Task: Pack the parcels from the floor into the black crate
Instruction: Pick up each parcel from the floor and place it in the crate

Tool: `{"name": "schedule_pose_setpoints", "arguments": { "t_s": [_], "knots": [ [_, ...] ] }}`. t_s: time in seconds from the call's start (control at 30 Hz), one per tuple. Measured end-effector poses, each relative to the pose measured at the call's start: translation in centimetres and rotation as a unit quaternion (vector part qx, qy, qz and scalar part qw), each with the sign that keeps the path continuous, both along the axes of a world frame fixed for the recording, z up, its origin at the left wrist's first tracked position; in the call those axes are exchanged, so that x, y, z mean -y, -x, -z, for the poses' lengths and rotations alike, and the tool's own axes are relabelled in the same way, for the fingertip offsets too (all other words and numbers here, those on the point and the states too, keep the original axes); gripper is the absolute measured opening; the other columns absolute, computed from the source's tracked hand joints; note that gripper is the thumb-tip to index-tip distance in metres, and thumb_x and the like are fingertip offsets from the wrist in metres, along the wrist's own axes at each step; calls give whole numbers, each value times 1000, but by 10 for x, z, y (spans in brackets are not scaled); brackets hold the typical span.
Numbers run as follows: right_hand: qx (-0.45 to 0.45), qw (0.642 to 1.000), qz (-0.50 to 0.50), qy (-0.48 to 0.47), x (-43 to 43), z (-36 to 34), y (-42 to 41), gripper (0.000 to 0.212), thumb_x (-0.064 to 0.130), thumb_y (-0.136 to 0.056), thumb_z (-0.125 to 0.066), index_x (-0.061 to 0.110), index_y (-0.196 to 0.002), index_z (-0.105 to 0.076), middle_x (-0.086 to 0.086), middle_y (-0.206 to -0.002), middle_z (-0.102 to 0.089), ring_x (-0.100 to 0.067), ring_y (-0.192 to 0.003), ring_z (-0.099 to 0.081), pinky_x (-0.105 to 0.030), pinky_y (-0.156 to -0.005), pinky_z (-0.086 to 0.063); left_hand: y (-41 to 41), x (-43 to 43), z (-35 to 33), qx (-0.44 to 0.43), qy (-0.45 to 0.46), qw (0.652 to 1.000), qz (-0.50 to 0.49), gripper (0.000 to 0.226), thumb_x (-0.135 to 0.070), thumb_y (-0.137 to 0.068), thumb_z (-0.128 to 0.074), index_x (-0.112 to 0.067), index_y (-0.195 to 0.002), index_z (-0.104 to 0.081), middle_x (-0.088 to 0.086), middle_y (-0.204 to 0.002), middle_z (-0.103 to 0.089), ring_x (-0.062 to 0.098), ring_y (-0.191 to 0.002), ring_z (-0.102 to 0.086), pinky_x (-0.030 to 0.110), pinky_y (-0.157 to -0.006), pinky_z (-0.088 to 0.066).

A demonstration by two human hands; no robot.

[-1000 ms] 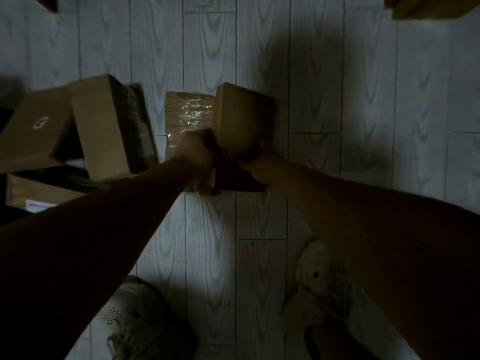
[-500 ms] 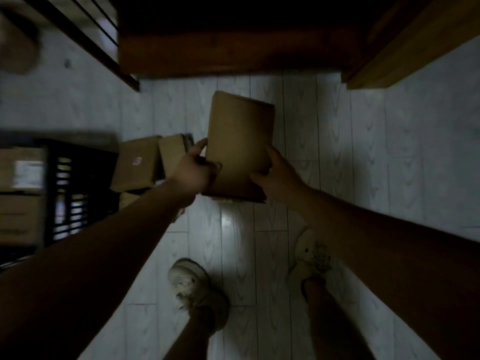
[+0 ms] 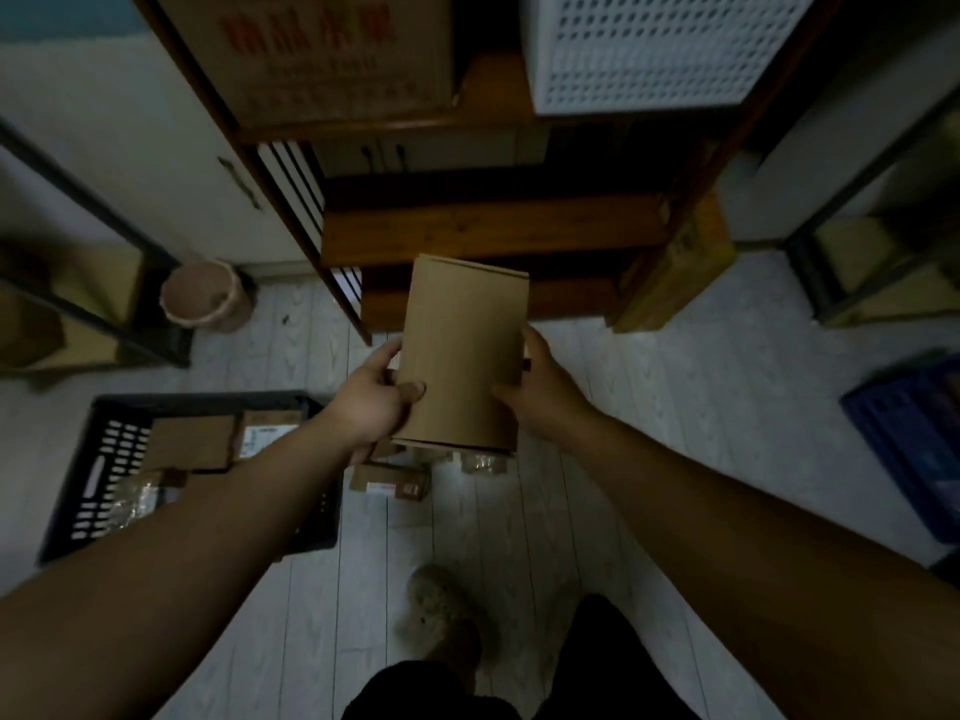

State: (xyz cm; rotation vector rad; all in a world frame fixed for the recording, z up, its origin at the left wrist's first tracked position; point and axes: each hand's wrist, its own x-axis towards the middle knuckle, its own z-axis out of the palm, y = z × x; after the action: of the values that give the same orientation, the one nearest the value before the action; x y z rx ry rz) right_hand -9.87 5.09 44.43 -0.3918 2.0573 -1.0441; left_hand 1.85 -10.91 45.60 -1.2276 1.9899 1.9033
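Note:
I hold a plain brown cardboard parcel [image 3: 462, 356] upright in front of me, high above the floor. My left hand [image 3: 371, 402] grips its lower left edge, thumb on the front face. My right hand [image 3: 540, 392] grips its right side. The black crate [image 3: 104, 470] stands on the floor at the lower left, partly hidden by my left forearm, with several brown parcels [image 3: 192, 441] inside. More parcels [image 3: 389, 483] lie on the floor just right of the crate, below the held one.
A wooden shelf unit [image 3: 483, 231] stands straight ahead, carrying a big carton [image 3: 332, 54] and a white perforated basket [image 3: 654, 49]. A pink bin [image 3: 205, 298] sits at the left, a blue crate [image 3: 914, 439] at the right. My shoe [image 3: 441, 610] is on the white plank floor.
Both hands have lifted the parcel off the floor pile and I have straightened up. The view has risen, so the crate, shelf and bin now show.

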Motion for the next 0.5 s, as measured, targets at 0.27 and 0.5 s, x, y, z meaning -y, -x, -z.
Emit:
{"name": "schedule_pose_setpoints", "arguments": {
  "t_s": [0.27, 0.5],
  "knots": [
    [-13, 996, 10, 90, -31, -101, -22, 82, 5, -84, -63, 45, -141, -18, -2, -129, -54, -26, -114, -54, -55, -91, -50, -41, -44, -97, -75, 66, 993, -57, 62, -15, -90, -57, -39, -141, -31, -3, -105, -58, 19, -93, -59, 36, -69, -52],
    [-110, 981, 101, 127, -54, -163, -41, 97, 17, -80, -72, 40, -147, -6, 0, -147, -32, -25, -129, -41, -36, -92, -41, -90, -63, -169, -18, 104, 994, 1, 60, -14, -92, -50, -50, -137, -32, -7, -101, -53, 24, -88, -61, 31, -53, -55]
  ]
}}
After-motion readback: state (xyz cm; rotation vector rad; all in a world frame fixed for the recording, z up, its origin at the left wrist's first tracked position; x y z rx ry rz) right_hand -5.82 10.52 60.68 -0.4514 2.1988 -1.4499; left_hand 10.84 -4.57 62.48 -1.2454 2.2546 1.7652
